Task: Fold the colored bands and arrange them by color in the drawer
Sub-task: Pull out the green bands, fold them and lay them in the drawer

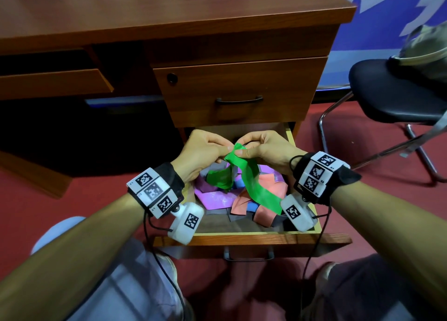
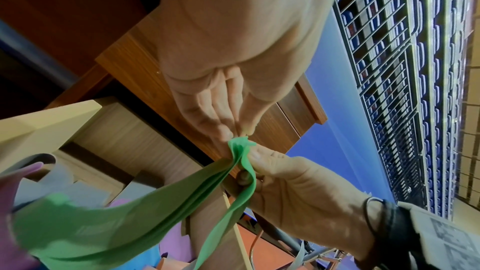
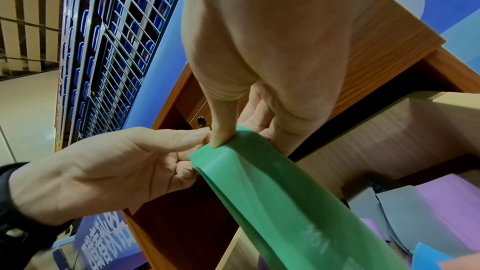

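A green band (image 1: pixel 254 183) hangs doubled over the open bottom drawer (image 1: pixel 242 235). My left hand (image 1: pixel 226 148) pinches its top fold from the left. My right hand (image 1: pixel 239 151) pinches the same fold from the right, between thumb and fingers. The band's lower ends trail into the drawer, onto a loose heap of purple bands (image 1: pixel 215 197), salmon bands (image 1: pixel 273 184), blue and grey ones. In the left wrist view my left hand (image 2: pixel 240 132) meets the green band (image 2: pixel 155 213) just above my right hand (image 2: pixel 249 163). In the right wrist view the right thumb presses on the green band (image 3: pixel 272 202).
A closed upper drawer (image 1: pixel 239 83) with a dark handle sits right above the open one. The wooden desk top (image 1: pixel 169 6) lies beyond it. A black chair (image 1: pixel 396 96) stands at the right on red carpet. My knees are below the drawer front.
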A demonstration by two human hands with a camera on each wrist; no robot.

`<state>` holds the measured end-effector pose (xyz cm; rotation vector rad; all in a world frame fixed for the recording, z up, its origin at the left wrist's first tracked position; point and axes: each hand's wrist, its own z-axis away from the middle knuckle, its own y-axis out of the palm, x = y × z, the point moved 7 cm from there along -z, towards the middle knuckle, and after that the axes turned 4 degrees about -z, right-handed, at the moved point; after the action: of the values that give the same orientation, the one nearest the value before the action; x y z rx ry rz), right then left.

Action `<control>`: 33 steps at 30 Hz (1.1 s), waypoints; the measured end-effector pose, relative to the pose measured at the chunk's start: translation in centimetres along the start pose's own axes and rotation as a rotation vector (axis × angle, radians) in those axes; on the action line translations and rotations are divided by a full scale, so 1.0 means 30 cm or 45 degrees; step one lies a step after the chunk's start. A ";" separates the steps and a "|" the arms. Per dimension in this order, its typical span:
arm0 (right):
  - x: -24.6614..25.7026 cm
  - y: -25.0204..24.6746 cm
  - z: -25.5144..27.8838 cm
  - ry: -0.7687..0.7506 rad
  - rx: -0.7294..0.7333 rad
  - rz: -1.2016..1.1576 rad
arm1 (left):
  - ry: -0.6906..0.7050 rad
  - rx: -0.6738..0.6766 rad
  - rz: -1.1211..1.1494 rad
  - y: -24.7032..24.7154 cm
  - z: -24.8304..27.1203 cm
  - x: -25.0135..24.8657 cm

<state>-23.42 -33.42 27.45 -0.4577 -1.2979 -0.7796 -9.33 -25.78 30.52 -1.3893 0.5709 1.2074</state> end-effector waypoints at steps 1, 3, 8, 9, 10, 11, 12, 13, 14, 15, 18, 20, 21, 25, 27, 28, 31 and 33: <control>0.000 -0.003 0.000 -0.003 -0.011 0.005 | 0.007 0.004 0.005 0.000 0.001 -0.003; 0.000 -0.009 0.000 -0.006 -0.032 0.016 | 0.019 0.025 0.005 0.000 0.006 -0.009; 0.003 -0.019 0.000 -0.002 -0.085 0.150 | 0.021 0.058 -0.038 0.004 0.003 -0.004; 0.005 -0.022 0.000 -0.015 -0.101 0.192 | 0.023 0.044 -0.053 0.004 0.002 -0.004; 0.008 -0.024 -0.002 -0.034 -0.117 0.235 | 0.027 0.026 -0.069 0.002 0.001 -0.006; 0.014 -0.026 -0.003 -0.056 -0.128 0.259 | 0.034 0.008 -0.081 -0.001 0.002 -0.009; 0.020 -0.025 -0.004 -0.078 -0.127 0.257 | 0.043 -0.012 -0.089 -0.004 0.003 -0.014; 0.030 -0.020 -0.002 -0.102 -0.112 0.237 | 0.057 -0.034 -0.089 -0.009 0.003 -0.021; 0.042 -0.015 -0.002 -0.130 -0.097 0.220 | 0.074 -0.057 -0.083 -0.015 0.001 -0.029; 0.056 -0.012 -0.004 -0.163 -0.081 0.214 | 0.094 -0.075 -0.064 -0.021 -0.001 -0.040; 0.121 0.000 -0.001 -0.272 -0.065 0.208 | 0.146 -0.095 0.073 -0.044 -0.008 -0.075; 0.170 0.005 0.004 -0.303 -0.091 0.142 | 0.189 -0.077 0.211 -0.065 -0.016 -0.101; 0.201 0.007 0.008 -0.332 -0.092 0.105 | 0.220 -0.057 0.271 -0.074 -0.019 -0.114; 0.328 0.023 0.039 -0.481 -0.081 0.012 | 0.306 0.031 0.595 -0.089 -0.008 -0.166; 0.384 0.031 0.063 -0.525 -0.076 -0.053 | 0.348 0.064 0.718 -0.092 0.001 -0.192; 0.414 0.037 0.079 -0.549 -0.066 -0.091 | 0.376 0.083 0.764 -0.093 0.004 -0.203; 0.490 0.049 0.120 -0.624 -0.067 -0.133 | 0.493 0.134 0.710 -0.082 0.017 -0.235; 0.518 0.058 0.137 -0.641 -0.068 -0.190 | 0.532 0.184 0.545 -0.042 0.039 -0.250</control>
<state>-23.78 -33.31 43.62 -0.6313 -1.7974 -0.8561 -11.26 -26.65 37.92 -1.4442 1.2753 1.1776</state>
